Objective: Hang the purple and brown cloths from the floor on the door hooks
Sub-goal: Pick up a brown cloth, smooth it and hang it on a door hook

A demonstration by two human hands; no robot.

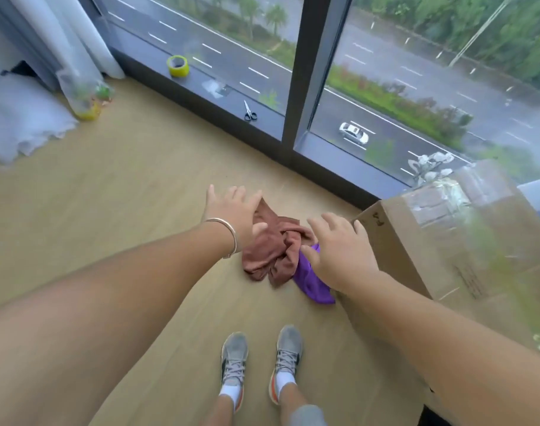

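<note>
Two hands reached down with fingers spread and holding nothing. The left hand [231,215] hung over the crumpled brown cloth [270,250]; the right hand [339,250] covered part of the purple cloth [308,281], both heaped on the floor [124,210]. Bare floor lay leftward, whereas a cardboard box [440,250] crowded the right.
</note>
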